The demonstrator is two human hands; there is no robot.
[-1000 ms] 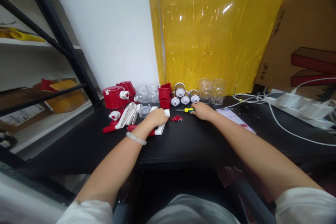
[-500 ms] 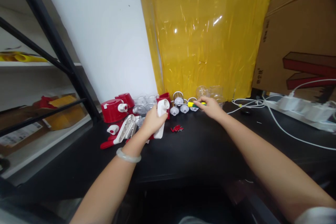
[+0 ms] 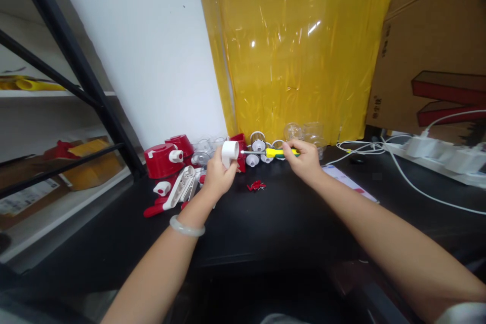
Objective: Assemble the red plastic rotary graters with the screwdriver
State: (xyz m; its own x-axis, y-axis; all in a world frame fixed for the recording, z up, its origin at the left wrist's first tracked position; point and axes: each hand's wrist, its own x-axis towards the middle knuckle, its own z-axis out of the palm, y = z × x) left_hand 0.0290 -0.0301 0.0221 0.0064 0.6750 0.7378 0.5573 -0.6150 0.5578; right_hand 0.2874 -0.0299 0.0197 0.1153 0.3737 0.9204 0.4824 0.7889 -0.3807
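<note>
Centre of the frame: the left hand (image 3: 219, 178), its grip closed around a white plastic part (image 3: 228, 151), presents the round end to a screwdriver (image 3: 274, 153), held by its handle in the right hand (image 3: 307, 163). Tip and part stand nearly in line; contact cannot be told. Small red pieces (image 3: 256, 186) lie below, on the table (image 3: 266, 233).

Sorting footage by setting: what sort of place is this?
Probably a small assembly workbench: a screwdriver, a pile of small red pieces and red housings on a black table.
</note>
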